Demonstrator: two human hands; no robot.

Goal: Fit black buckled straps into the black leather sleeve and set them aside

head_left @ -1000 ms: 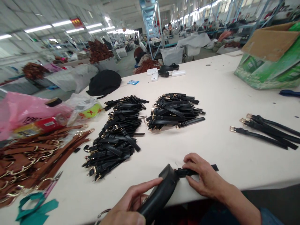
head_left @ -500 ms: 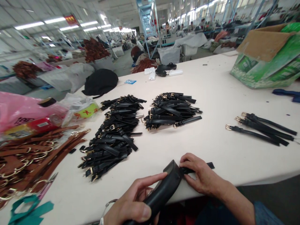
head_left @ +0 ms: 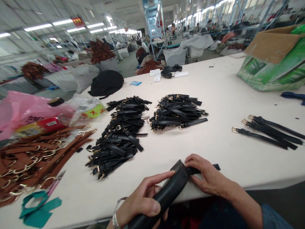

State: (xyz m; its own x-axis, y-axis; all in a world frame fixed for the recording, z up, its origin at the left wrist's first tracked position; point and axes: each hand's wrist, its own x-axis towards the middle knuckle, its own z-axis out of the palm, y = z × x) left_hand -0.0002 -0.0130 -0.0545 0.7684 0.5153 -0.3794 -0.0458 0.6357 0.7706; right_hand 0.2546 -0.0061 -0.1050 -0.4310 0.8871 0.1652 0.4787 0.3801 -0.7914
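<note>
My left hand (head_left: 146,198) is closed around a thick, curved black piece (head_left: 170,190) with a smooth sheen, its index finger stretched along the upper side. The lower end of that piece runs out of view. My right hand (head_left: 207,175) pinches a slim black strap (head_left: 216,167) against the far end of the piece; the strap's tip sticks out beyond the fingers. Between the hands, the contact point is partly hidden. Beyond them lie two heaps of black buckled straps, a left one (head_left: 119,140) and a right one (head_left: 178,111).
Several black buckled straps (head_left: 267,132) lie at the right. Brown straps with gold rings (head_left: 30,162), thread snips (head_left: 53,186) and teal tape (head_left: 40,210) are at the left. Further back are a pink bag (head_left: 35,108), a black cap (head_left: 107,83) and a green carton (head_left: 271,70).
The whole scene has shifted slightly right in view as the camera turned a little. Both hands keep their hold on the black piece and the strap.
</note>
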